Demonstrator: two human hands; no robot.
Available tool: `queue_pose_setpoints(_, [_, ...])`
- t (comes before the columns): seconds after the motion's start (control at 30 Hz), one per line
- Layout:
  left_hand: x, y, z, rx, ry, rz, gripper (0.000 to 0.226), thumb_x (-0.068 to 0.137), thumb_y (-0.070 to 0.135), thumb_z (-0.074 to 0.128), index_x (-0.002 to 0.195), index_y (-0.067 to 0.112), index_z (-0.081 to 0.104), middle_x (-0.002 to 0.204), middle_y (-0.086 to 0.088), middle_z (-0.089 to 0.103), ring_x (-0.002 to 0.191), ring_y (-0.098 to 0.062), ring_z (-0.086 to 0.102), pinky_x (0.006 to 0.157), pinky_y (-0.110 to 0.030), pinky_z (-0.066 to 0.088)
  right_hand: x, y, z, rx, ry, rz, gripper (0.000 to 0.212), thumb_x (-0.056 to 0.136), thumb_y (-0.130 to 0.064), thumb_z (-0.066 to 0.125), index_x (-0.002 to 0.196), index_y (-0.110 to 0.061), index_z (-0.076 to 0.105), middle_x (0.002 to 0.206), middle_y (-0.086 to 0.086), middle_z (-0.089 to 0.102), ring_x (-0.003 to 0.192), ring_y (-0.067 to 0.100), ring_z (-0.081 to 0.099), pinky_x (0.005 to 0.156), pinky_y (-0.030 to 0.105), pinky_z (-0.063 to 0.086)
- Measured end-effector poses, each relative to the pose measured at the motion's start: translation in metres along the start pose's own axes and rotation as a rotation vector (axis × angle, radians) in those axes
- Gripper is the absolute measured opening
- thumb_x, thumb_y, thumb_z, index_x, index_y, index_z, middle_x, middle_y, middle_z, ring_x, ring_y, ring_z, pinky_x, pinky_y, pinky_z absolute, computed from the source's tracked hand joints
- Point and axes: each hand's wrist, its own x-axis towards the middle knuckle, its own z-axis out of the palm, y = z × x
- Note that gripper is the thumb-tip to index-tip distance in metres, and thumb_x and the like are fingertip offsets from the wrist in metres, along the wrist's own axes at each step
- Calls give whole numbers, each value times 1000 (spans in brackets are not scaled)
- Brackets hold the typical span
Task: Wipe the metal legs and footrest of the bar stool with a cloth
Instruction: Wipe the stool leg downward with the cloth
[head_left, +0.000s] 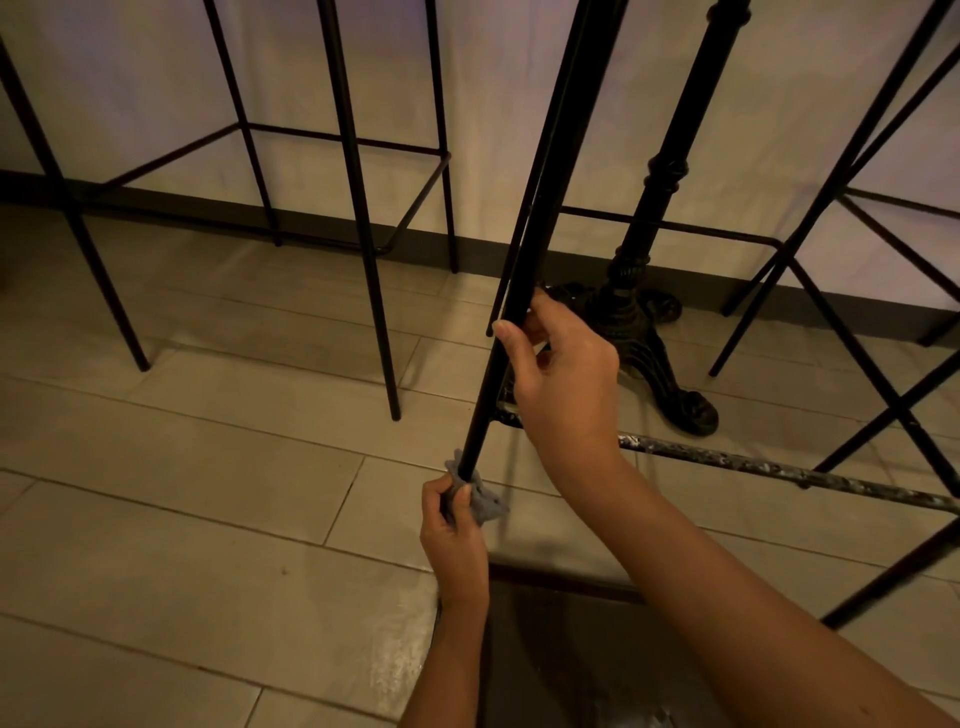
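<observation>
Pale plank-pattern floor tiles (208, 519) run under everything, meeting a dark baseboard (322, 228) and a light wall at the far side. No brand, label or writing can be read anywhere.

At far left stands a neighbouring stool frame (363, 234) of thin black rods, its square footrest ring well above the floor.

Near the middle, the left hand (454, 535) grips a small grey cloth (480, 499), fingers curled round it. The cloth is bunched around the very bottom of the bar stool leg (524, 270), where the black leg meets the floor. That leg rises from the cloth, slanting up and to the right out of the top of the picture.

Just to the right and higher up the same leg, the right hand (563, 374) holds the leg, thumb on the left side and fingers curled behind it.

Behind the right hand, an ornate cast-iron pedestal base (644, 332) with curled feet stands on the floor by the baseboard.

Further right, a horizontal footrest bar (779, 470), scuffed and flecked with pale marks, runs from behind the right wrist towards the right edge. At far right, more black stool legs (852, 322) cross one another.
</observation>
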Motion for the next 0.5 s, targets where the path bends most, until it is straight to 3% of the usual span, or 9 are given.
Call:
queue_pose_setpoints(0.3, [-1,4,-3,-12,-6,33,8,89,3,54,89,10,55,81,4,59,75,4,56,66,-6,43,1,0,-1,-10,-23,-1,25,89,-20,59,109,-5,62,84,3,64,74,9,57,64,13,43])
queue_pose_setpoints(0.5, [-3,3,2,-11,7,51,6,90,3,53,93,8,55,83,6,59,78,3,57,69,-6,44,1,1,0,18,-18,17,25,89,-20,59,109,-6,62,86,5,65,76,13,60,69,29,53])
